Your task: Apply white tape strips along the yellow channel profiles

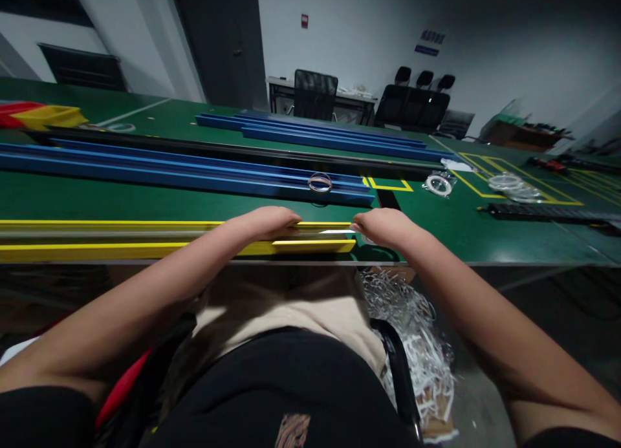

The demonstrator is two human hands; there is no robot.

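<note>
A long yellow channel (145,249) lies along the near edge of the table, with a pale inner strip running inside it. My left hand (272,220) bends down over the channel near its right end. Its fingers are pressed together against the channel, and the fingertips are mostly hidden. Just past that end, my right hand (381,227) is closed in a pinch on a thin white strip (337,231). This strip reaches back into the channel between the two hands. Part of the right fingers is out of sight behind the hand.
Blue channels (194,173) and a long black bar (252,156) lie beyond. A tape roll (320,183) stands on the nearest blue one. Bagged white rings (438,185) and a black segmented strip (543,213) lie right. Shredded white strips (412,331) pile below the edge.
</note>
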